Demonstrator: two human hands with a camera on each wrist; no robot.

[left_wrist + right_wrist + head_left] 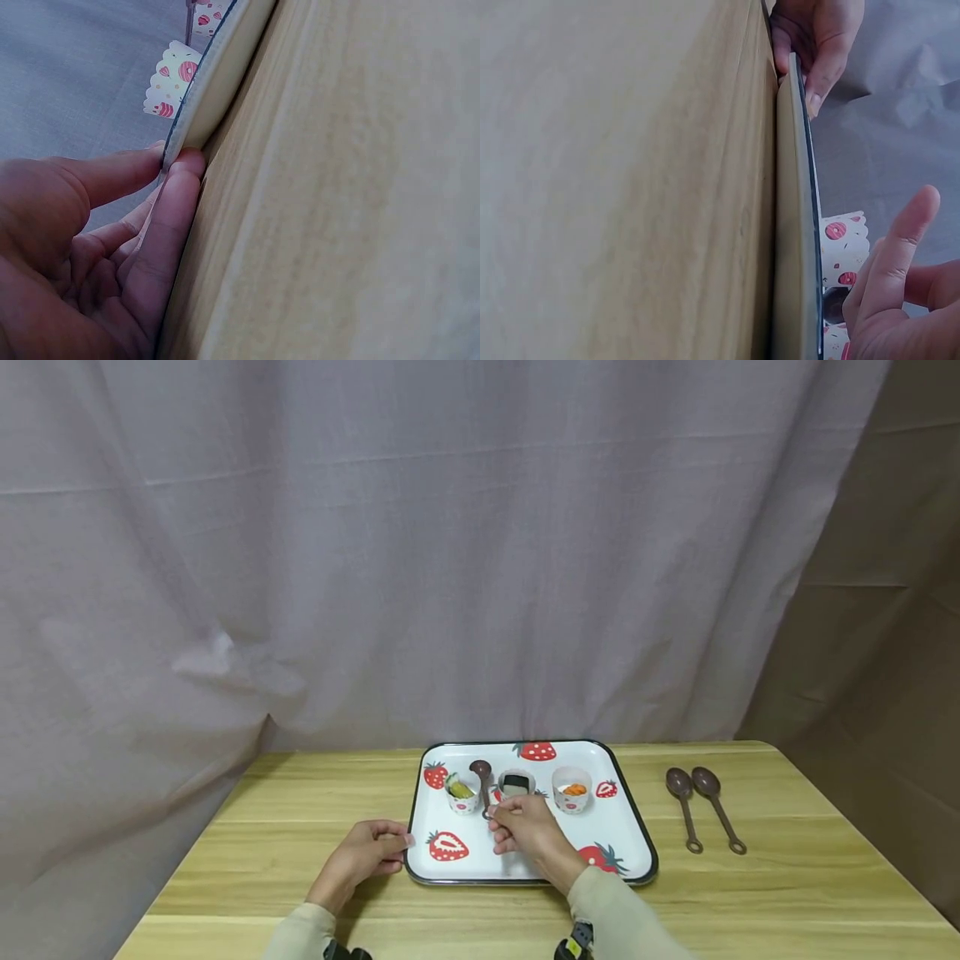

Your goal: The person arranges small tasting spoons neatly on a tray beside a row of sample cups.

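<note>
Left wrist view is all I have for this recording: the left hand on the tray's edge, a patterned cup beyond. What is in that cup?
Observer: The head view shows something green in the cup; I can't say exactly what.

Operator: Is anything held besides the tray?

Observer: Yes, the right hand holds a brown spoon near the end of its handle, the bowl pointing away from the person.

Operator: Any more spoons?

Observer: Two more brown spoons lie side by side on the table, to the right of the tray.
</note>
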